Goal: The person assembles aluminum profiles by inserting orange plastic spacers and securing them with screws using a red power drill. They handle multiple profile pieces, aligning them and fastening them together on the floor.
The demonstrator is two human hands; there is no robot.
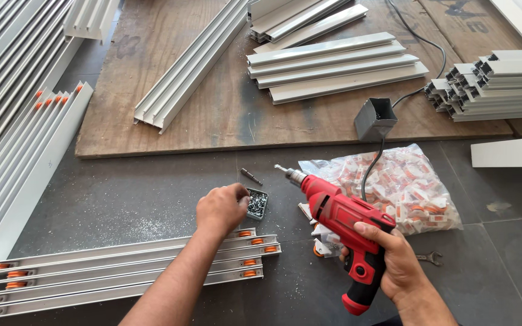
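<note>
Head view looks down on my two hands over a dark tiled floor. My right hand, at the lower right of the frame, is wrapped tight around the grip of a red corded drill, forefinger lying along the body; the bit points toward the upper left. My left hand, at the lower centre, is curled with fingertips dipped into a small tray of screws; whether they have pinched a screw I cannot tell, since the knuckles hide them. Just below that hand lies a bundle of aluminium tracks with orange rollers at the ends, running toward the lower left. A loose drill bit rests on the floor just above the tray. Right of the drill sits a clear bag of white and orange parts, and a small spanner lies near my right wrist. A grey box stands on the edge of a wooden board in the upper half of the frame, which carries stacks of white profiles
</note>
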